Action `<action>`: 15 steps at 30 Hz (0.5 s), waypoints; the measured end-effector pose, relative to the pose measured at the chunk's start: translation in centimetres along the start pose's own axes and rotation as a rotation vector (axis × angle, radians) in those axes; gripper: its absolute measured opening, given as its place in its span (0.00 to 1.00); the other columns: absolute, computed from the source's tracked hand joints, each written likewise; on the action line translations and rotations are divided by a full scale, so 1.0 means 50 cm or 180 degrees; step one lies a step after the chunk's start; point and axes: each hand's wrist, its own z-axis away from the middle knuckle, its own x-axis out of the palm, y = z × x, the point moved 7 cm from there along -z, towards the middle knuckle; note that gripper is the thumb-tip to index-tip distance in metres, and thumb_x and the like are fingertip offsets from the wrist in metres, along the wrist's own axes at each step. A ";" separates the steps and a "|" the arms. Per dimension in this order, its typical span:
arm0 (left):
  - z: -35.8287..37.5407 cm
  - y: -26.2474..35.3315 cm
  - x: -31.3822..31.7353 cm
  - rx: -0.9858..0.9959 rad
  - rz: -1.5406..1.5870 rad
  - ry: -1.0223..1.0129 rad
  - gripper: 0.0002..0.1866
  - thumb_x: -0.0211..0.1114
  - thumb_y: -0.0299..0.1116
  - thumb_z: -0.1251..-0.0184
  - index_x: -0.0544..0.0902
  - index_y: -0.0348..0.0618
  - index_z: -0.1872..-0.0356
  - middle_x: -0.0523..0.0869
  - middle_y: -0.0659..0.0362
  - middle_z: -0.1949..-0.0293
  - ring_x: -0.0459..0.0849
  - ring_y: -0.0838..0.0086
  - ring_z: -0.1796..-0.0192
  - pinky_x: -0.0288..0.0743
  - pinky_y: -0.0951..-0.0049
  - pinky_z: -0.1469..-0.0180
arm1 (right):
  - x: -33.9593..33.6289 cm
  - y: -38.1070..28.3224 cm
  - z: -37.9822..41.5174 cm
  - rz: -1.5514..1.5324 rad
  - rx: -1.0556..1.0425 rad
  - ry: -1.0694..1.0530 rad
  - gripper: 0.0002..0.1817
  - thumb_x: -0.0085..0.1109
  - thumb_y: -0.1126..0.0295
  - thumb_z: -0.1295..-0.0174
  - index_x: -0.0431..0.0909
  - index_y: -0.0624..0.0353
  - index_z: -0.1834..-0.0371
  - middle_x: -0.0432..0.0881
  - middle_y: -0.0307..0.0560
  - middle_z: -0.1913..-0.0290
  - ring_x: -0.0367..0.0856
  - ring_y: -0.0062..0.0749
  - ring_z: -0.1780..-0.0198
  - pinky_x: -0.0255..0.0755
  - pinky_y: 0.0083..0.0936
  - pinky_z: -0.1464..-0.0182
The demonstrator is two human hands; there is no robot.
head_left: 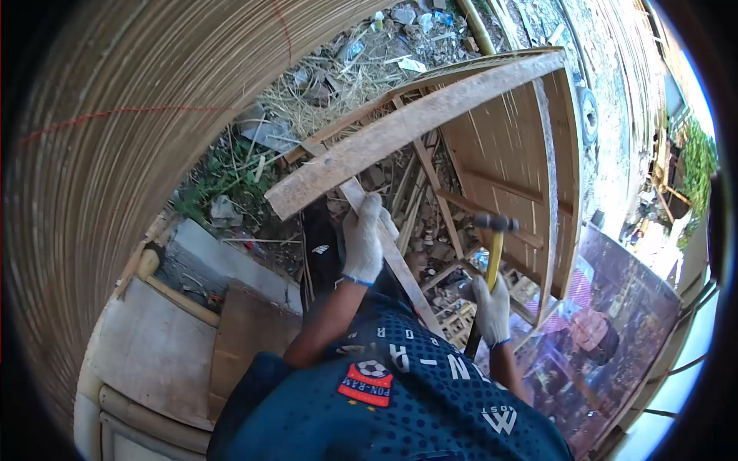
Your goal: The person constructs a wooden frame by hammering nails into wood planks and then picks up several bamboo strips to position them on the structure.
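My left hand [364,238], in a white work glove, is closed around a wooden strip [403,273] of a timber frame. Across the top of that strip runs a thick pale beam [415,127], its near end just above my left hand. In my right hand [492,307], also gloved, is a hammer [494,253] with a yellow handle and a dark metal head, held upright and apart from the wood. A plywood panel [500,146] with wooden ribs forms the far side of the frame. My left fingertips are partly hidden behind the strip.
A curved slatted bamboo wall [146,100] rises on the left. Rubble and dry straw [330,92] cover the ground ahead. Plywood boards [154,346] lie at the lower left. A translucent purple sheet [615,307] stands on the right, near a pink cloth [590,330].
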 end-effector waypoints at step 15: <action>-0.038 0.036 0.006 0.0613 -0.0588 0.0100 0.28 0.65 0.67 0.33 0.68 0.54 0.64 0.70 0.64 0.80 0.71 0.71 0.83 0.70 0.65 0.80 | 0.025 0.905 0.433 -0.1088 0.1591 0.3724 0.34 0.62 0.49 0.26 0.74 0.70 0.31 0.82 0.65 0.40 0.82 0.54 0.40 0.74 0.40 0.37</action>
